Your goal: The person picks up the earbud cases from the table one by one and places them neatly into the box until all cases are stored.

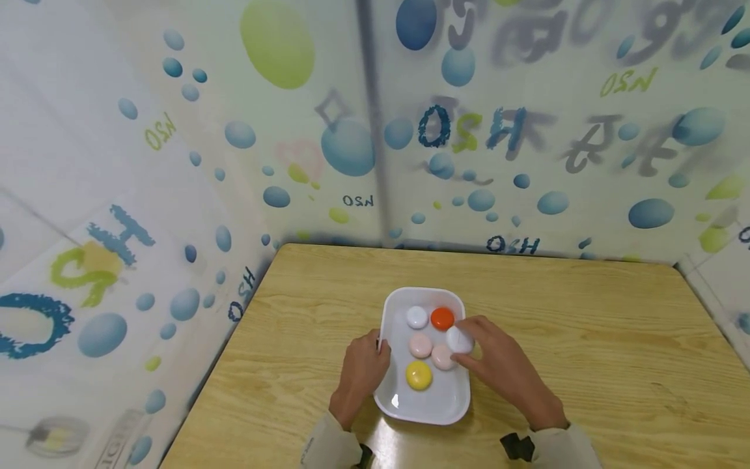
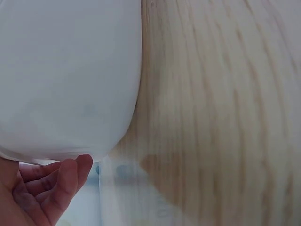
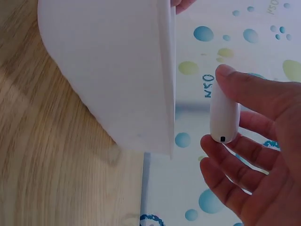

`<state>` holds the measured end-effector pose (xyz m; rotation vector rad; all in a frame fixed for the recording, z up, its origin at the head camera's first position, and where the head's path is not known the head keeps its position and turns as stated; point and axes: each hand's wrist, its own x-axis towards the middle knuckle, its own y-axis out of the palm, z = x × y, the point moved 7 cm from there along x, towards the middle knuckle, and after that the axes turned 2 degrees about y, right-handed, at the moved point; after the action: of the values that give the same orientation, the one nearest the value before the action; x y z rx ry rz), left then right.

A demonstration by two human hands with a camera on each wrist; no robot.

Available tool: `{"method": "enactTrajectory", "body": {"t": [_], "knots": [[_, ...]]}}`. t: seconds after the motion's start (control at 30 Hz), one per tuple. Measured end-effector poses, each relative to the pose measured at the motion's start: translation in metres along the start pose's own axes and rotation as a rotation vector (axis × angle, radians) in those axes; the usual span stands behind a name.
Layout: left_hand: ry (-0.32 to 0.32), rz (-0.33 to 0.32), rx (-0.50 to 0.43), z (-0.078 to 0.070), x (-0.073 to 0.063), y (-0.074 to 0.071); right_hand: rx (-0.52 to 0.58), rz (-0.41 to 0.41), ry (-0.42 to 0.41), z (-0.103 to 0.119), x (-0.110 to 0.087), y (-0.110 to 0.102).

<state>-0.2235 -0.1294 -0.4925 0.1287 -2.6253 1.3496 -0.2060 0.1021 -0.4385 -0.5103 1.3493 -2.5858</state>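
Observation:
My left hand [image 1: 364, 365] grips the left rim of a white rounded-corner tray [image 1: 422, 409], thumb on the inner side of the wall. Between the thumb and fingers of my right hand [image 1: 508, 365] is a smooth white round disc [image 1: 459, 340], pinched above the tray's right edge. The right wrist view shows this disc [image 3: 225, 113] edge-on, with a small black slot at its lower end. Inside the tray lie another white disc [image 1: 417, 317], a red disc [image 1: 442, 318], two pink discs [image 1: 420, 345] and a yellow disc [image 1: 418, 376].
A light wood-grain table [image 1: 586, 339] carries the tray near its front middle. Behind and to the left stand pale walls [image 1: 398, 182] printed with blue and green bubbles and lettering. Light glares off the table [image 1: 383, 443] in front of the tray.

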Motion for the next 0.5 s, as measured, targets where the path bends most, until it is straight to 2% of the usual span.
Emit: {"method": "enactTrajectory", "body": {"t": [0.3,0.5], "knots": [[0.012,-0.006,0.009,-0.001,0.0,0.0,0.073,0.066,0.067,0.005,0.009,0.016],[0.014,-0.012,0.017,-0.001,0.0,-0.001,0.091,0.1,0.076,0.011,0.014,0.026]]}}
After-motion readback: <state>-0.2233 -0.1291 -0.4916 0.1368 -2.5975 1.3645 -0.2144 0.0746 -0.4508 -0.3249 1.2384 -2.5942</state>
